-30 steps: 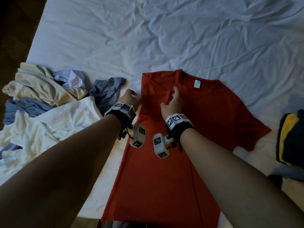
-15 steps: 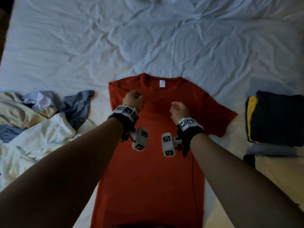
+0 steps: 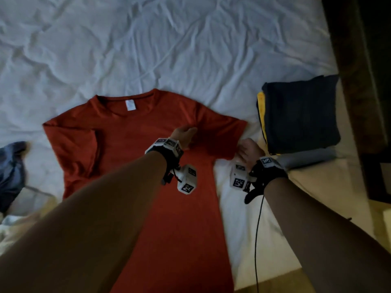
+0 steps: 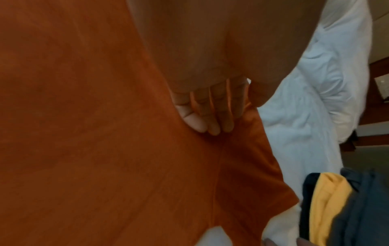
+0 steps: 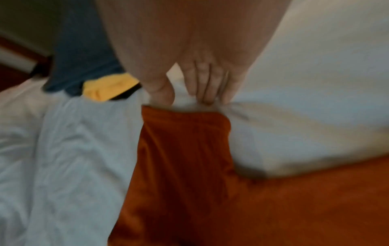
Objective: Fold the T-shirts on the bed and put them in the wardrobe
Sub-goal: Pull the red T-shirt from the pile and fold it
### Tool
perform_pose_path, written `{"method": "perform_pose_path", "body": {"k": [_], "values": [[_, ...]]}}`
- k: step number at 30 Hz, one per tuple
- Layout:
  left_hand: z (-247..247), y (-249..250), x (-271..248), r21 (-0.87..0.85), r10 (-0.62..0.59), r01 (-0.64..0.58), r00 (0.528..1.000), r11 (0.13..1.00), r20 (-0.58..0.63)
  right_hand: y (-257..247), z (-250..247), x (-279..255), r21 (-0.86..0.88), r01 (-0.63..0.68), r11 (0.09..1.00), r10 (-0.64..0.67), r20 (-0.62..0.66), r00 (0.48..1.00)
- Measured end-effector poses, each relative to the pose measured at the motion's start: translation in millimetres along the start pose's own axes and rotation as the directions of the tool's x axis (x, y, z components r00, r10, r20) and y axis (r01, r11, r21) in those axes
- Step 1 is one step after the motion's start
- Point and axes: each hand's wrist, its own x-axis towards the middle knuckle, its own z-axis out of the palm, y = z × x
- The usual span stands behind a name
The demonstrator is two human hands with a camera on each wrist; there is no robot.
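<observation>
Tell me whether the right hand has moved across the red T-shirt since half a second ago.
Yes. The right hand has left the chest of the red T-shirt for its right sleeve hem, nearer the folded dark stack.

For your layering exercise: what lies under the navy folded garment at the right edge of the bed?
Under the navy folded garment a yellow folded layer shows at its edge, then a grey one. How far they extend underneath is covered.
</observation>
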Motion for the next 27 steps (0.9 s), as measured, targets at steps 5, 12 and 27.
{"method": "perform_pose_path", "body": {"k": [5,12,27], "values": [[3.7,-7.1,12.6,-0.095,-0.064,0.06,0.997,0.994,-0.047,-13.6,-9.9,20.1,-0.002,-0.079,0.997,0.077,0.277,0.958],[7.3,11.3,-2.9,-0.024,-0.105,0.104,0.991,0.994,-0.077,-17.9,8.6,21.6,-0.303,0.337,0.892,-0.283,0.208,0.936],[10.5,39.0,-49.0,0.091,0.08,-0.07,0.99,0.993,-0.114,-46.0,47.5,-39.3,-0.282,0.528,0.801,-0.384,0.435,0.815]]}}
